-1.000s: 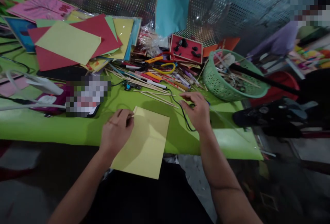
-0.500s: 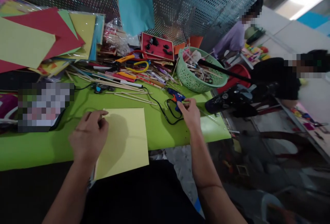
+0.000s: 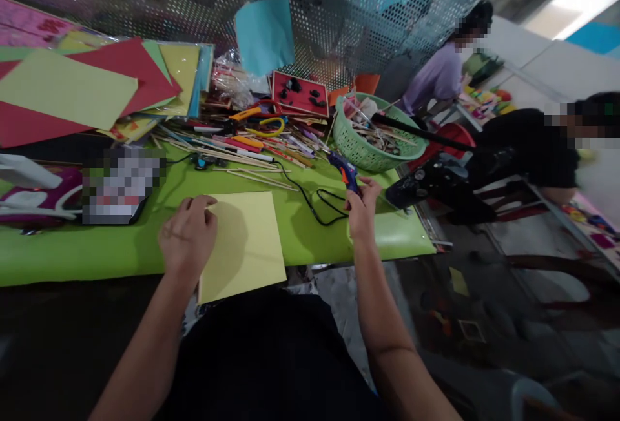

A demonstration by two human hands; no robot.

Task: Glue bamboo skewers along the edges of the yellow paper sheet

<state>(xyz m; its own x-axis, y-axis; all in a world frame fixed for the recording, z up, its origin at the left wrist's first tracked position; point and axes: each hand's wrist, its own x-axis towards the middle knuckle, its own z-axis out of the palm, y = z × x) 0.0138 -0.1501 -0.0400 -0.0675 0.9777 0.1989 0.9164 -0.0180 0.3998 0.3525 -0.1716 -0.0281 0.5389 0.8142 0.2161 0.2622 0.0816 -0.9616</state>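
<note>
My right hand (image 3: 363,209) is closed round the handle of a blue and orange hot glue gun (image 3: 345,170), lifted over the green table with its nozzle toward the back. From it a black cord loops across the tabletop. A flat yellow sheet (image 3: 252,240), perhaps card, lies in front of me and juts past the table's near edge. My left hand (image 3: 190,234) is at the sheet's left side with curled fingers, casting a shadow on it. Whatever those fingers may hold is hidden.
Thin wooden sticks (image 3: 261,179), pens and yellow-handled scissors (image 3: 266,128) crowd the back. A green basket (image 3: 368,150) stands right, beside a black tripod-like object (image 3: 411,185). Coloured papers (image 3: 72,88) and a phone (image 3: 121,188) are left. Two people sit beyond at right.
My right hand has taken firmer hold of the glue gun and raised it from the table. My left hand stays by the yellow sheet. The camera view has shifted slightly left.
</note>
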